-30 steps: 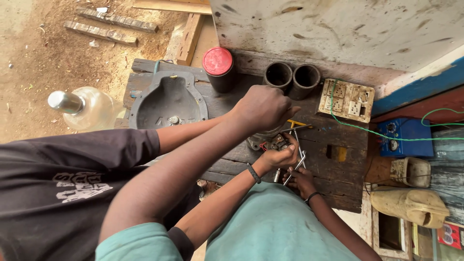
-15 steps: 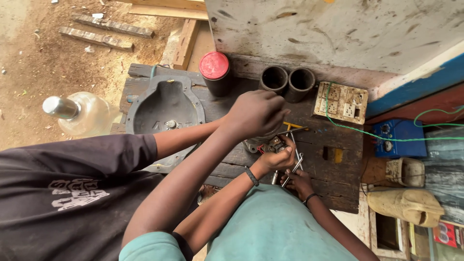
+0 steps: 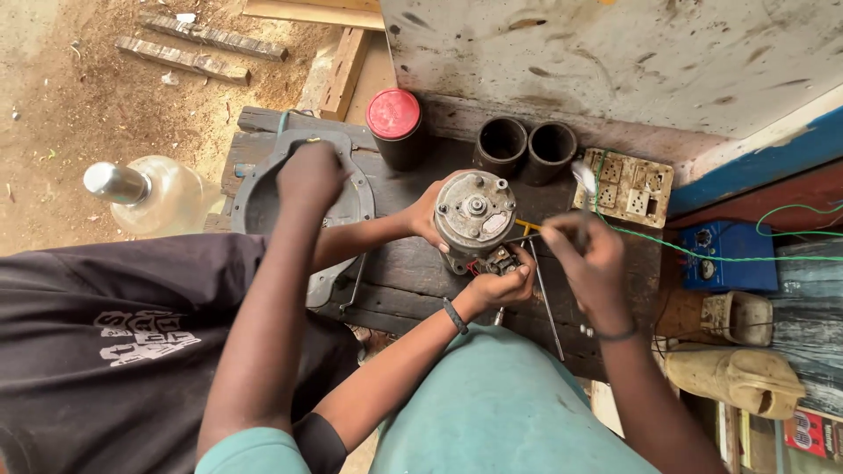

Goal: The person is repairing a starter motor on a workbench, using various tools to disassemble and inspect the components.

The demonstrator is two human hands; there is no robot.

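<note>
A round grey electric motor is held end-up over the dark wooden bench by another person's two hands: one hand on its left side, the other hand, with a dark wristband, under its wired base. My left hand rests on the upper rim of a grey round metal housing, fingers bent down and hidden. My right hand, blurred, hovers just right of the motor with curled fingers. A pale tip shows above it; what it grips is unclear.
A red-lidded black can and two black cylinders stand at the bench's back. To the right are a socket board, a green wire and a blue box. A metal rod and a yellow-tipped piece lie by the motor. A clear jug stands on the dirt at left.
My left hand left the motor and moved left onto the grey housing. The motor's end face is now uncovered and turned up. My right hand rose to the motor's right side.
</note>
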